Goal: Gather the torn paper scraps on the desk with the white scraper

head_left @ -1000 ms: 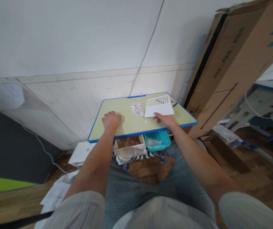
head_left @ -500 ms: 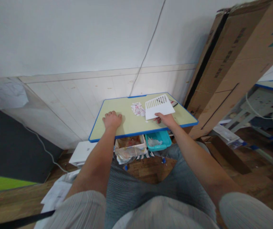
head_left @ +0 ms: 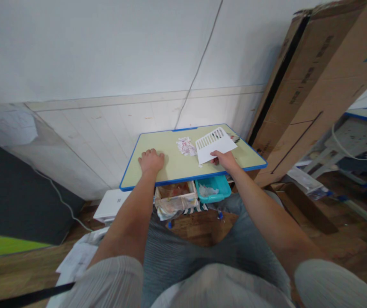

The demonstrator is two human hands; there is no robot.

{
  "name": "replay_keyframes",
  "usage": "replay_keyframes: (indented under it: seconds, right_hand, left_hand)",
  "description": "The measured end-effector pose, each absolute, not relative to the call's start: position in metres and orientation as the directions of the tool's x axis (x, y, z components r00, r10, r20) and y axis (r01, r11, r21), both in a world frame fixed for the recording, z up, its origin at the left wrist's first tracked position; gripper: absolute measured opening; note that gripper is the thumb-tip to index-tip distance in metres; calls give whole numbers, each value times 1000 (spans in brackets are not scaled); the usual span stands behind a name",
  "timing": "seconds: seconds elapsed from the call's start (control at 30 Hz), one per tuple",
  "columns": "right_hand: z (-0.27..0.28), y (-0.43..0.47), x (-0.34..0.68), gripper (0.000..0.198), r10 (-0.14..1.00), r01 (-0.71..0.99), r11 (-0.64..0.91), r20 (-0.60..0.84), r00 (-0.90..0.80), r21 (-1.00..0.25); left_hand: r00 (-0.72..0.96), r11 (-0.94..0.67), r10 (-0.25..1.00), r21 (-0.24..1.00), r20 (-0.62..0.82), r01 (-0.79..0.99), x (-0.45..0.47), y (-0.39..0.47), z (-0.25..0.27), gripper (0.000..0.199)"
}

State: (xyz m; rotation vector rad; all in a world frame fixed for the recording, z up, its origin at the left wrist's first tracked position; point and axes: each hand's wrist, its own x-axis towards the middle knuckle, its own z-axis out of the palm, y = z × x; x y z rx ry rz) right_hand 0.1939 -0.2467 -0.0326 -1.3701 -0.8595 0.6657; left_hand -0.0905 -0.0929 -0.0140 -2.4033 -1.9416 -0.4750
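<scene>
Under the near edge of the bench [head_left: 179,170] sit a lined box [head_left: 177,200] and, to its right, a teal bin [head_left: 211,198] with pale scraps inside. On the bench's left, the left hand [head_left: 152,161] rests palm down, fingers slightly parted. On the right, the right hand [head_left: 224,160] pinches the near edge of a white card [head_left: 211,152], thumb on top; its slots run along the far side. Just left of the card lies a paper pile [head_left: 186,146]. Beyond, a cord [head_left: 200,64] runs down the wall [head_left: 106,51].
</scene>
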Motion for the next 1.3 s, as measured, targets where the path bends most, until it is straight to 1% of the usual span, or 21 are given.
replay_keyframes:
  seconds: [0.23,0.53,0.8,1.03,1.13,1.2,1.3]
  right_hand:
    - [-31,-248,194,10,801,39,95,100,591,-995]
    - [-30,-249,194,18,783,-11,114,83,616,-993]
    - [-27,-253,195,18,792,-45,115,64,608,-992]
    - [-26,-248,197,16,755,-57,133,64,652,-989]
    - [-21,-239,201,15,794,-36,85,46,606,-996]
    - [-16,-230,204,15,838,9,65,60,542,-998]
    - [-6,-214,205,21,899,105,111,145,414,-988]
  left_hand:
    - [180,-224,956,178,234,958,-90,-93,-13,56]
    - [181,-232,952,198,247,952,-91,-91,-15,56]
    - [186,-234,953,190,240,954,-91,-90,-15,59]
    - [191,-236,951,173,242,956,-92,-91,-18,57]
    - [206,-239,956,144,210,960,-95,-77,-14,57]
    - [223,-248,959,139,177,959,-95,-60,-10,52]
    - [238,-270,956,198,171,942,-88,-27,-6,48]
